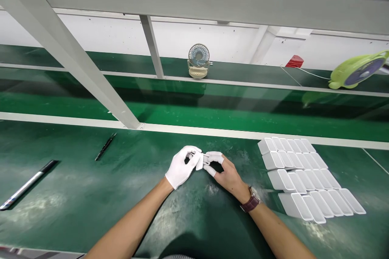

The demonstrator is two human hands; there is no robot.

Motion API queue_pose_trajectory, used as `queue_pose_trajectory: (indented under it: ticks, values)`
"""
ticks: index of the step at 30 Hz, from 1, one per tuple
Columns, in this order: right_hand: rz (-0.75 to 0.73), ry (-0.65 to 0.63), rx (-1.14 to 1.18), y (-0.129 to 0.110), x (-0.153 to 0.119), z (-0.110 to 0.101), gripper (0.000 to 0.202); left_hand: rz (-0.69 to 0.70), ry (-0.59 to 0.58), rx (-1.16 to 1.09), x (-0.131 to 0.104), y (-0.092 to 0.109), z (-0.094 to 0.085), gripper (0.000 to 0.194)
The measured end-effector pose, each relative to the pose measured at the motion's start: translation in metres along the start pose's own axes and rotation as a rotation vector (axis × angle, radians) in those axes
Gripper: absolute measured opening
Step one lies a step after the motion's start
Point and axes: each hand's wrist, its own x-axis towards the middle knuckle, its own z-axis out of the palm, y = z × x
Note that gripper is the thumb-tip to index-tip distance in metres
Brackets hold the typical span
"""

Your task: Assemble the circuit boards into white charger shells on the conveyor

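Observation:
Near the middle of the green table, my left hand (182, 168), in a white glove, pinches a small white piece (199, 162). My right hand (223, 170) wears white finger covers and a watch with a dark red strap. Its thumb and a finger close on the right side of the same piece, where a thin pale edge shows. The fingers partly hide the piece, so its full shape cannot be made out. To the right, white translucent boxes (304, 180) lie in several rows.
A black pen-like tool (105, 146) and a silver-and-black marker-like stick (28, 185) lie at the left. Behind are a grey slanted post (82, 64), a small fan (199, 60), a green fan (357, 70) and a red object (294, 62).

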Motion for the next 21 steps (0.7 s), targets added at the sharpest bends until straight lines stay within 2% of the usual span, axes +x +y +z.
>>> queue_pose_trajectory:
  ticks: [3, 7, 15, 21]
  values:
    - [-0.050, -0.055, -0.087, -0.0004, 0.0012, -0.0040, 0.025, -0.006, -0.005, 0.009, -0.0004, -0.0005, -0.0004, 0.018]
    - [-0.080, -0.062, -0.144, 0.0016, 0.0023, -0.0056, 0.027, -0.003, -0.005, 0.020, -0.0007, -0.0006, -0.0006, 0.017]
    - [-0.096, -0.113, -0.126, 0.0015, 0.0044, -0.0079, 0.028, -0.010, -0.004, 0.019, -0.0008, 0.0009, -0.0001, 0.018]
    - [-0.045, -0.101, -0.028, -0.0041, 0.0083, -0.0083, 0.017, -0.011, 0.009, 0.014, -0.0018, 0.0009, 0.0003, 0.020]
